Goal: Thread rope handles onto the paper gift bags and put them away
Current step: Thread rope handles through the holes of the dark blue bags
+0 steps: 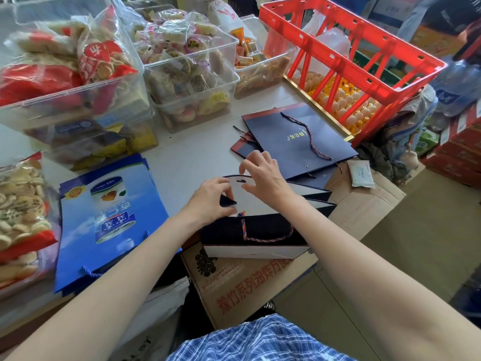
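A dark navy paper gift bag lies opened in front of me on a cardboard box, its white inside showing. A red-and-blue twisted rope handle hangs across its near face. My left hand pinches the bag's near rim by a folded dark corner. My right hand hovers over the far rim beside a punched hole, fingers curled, thumb near the paper. Further back lies a flat navy bag with a rope handle resting on it, on top of other navy bags.
Blue printed gift bags are stacked at the left. Clear bins of packaged snacks fill the back of the table. A red crate over egg trays stands back right. A tissue pack lies on the cardboard box.
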Motion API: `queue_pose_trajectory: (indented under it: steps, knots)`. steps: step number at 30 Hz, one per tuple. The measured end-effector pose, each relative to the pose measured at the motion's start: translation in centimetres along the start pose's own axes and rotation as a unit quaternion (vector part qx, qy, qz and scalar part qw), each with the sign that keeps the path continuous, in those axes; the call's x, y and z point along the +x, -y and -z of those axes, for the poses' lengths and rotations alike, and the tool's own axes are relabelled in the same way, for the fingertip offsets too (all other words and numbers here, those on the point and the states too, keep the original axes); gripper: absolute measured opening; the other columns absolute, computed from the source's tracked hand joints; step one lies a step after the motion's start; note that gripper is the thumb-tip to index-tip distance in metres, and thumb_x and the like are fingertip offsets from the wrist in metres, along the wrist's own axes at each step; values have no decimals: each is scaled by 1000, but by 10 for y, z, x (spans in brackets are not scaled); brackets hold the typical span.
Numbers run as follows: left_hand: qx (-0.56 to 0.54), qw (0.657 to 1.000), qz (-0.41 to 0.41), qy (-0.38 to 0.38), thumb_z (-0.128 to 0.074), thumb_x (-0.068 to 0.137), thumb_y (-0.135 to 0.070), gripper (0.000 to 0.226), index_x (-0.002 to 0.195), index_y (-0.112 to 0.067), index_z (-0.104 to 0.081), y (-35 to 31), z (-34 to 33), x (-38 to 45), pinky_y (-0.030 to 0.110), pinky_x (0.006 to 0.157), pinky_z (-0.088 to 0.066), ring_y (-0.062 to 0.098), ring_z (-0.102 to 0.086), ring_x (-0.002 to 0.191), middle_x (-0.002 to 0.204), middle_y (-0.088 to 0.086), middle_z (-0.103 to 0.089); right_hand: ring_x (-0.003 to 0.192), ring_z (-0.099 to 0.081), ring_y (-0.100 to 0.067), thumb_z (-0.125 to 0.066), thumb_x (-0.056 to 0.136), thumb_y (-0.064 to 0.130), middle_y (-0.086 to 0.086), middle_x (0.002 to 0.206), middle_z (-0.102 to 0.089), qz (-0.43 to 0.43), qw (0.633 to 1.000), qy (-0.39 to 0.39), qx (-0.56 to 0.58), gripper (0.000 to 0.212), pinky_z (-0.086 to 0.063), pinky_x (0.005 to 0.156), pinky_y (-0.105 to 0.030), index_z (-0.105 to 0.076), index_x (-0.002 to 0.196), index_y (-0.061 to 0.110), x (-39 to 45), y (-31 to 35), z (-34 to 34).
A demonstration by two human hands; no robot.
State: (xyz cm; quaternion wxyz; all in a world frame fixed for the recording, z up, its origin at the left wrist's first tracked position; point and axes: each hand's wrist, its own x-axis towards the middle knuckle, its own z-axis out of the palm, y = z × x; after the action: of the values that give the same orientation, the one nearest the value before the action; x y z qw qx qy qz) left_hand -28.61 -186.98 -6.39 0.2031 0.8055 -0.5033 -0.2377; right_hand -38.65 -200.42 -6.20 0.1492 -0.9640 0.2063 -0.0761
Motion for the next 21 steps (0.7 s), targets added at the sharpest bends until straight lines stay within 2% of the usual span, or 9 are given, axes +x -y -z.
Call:
queue_pose_trajectory:
  steps: [2,5,7,10,15,21]
  knots:
    - [1,1000,-7,0,-71,79,-27,18,88,-18,-59,2,-1,-1,33,104,-31,19,-39,127,138,1,-46,110,-41,-26,-67,82,17,-8,119,-48,-12,1000,19,-19,34,-30,90,-33,-53,113,10,5,0,-3]
    - [-13,1000,-12,-16,-70,79,-27,21,96,-15,-64,5,-4,-2,32,101,-34,20,-45,121,129,3,-53,98,-54,-28,-63,83,11,-9,109,-58,-30,996,81,29,34,-40,83,-34,-47,113,8,7,2,-8]
    - [-29,999,-11,-42,-69,81,-24,22,99,-12,-65,8,-5,-2,27,94,-37,20,-50,113,119,3,-59,93,-55,-29,-59,84,9,-10,101,-61,-23,995,94,22,27,-37,78,-33,-47,108,7,6,4,-11]
    - [-35,997,5,-69,-68,82,-24,23,100,-9,-63,8,-6,-1,23,86,-37,19,-53,106,110,4,-62,87,-55,-29,-61,84,11,-11,94,-63,-23,996,75,40,19,-31,68,-31,-51,99,5,3,4,-12]
    - [-30,998,19,-55,-69,81,-28,22,91,-10,-60,7,-6,4,28,88,-39,19,-52,108,115,5,-62,83,-60,-30,-65,85,13,-14,87,-68,-53,992,22,115,13,-46,75,-38,-63,92,2,1,-2,-14]
    - [-2,999,29,-40,-67,82,-34,23,92,-14,-60,3,-4,6,33,92,-36,21,-52,112,120,4,-61,80,-65,-32,-63,87,12,-13,83,-72,-64,988,-54,133,13,-50,74,-42,-71,90,3,-1,-7,-20]
